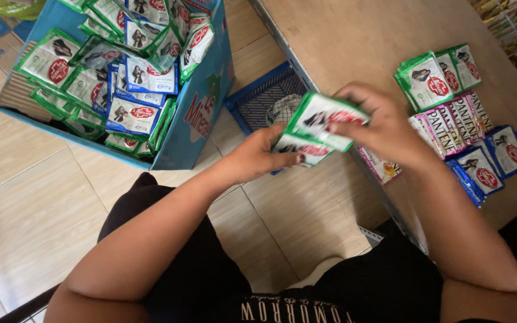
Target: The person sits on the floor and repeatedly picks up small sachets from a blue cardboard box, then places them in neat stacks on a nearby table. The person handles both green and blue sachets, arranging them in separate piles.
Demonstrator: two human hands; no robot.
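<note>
The person's lap, in dark clothing, fills the near edge of the view, and both bare forearms reach forward from it over a floor of pale beige tiles. The left hand closes its fingers on the lower end of a small stack of green sachets, thumb lying across the lowest packet. The right hand pinches the top of the same stack from above, fingers curled over the upper edge. The stack hangs in the air just off the near left edge of the brown tabletop, above the tiles.

On the tabletop, close to its right edge, sorted sachets lie in groups: blue ones nearest, pink-and-white ones beyond them, touching, and a green pile farthest. One more pale sachet lies partly under the right wrist.

Beside the tabletop's left edge, a blue plastic basket sits on the floor, partly hidden by the held stack. Farther left stands a blue cardboard box heaped with loose green and blue sachets.
</note>
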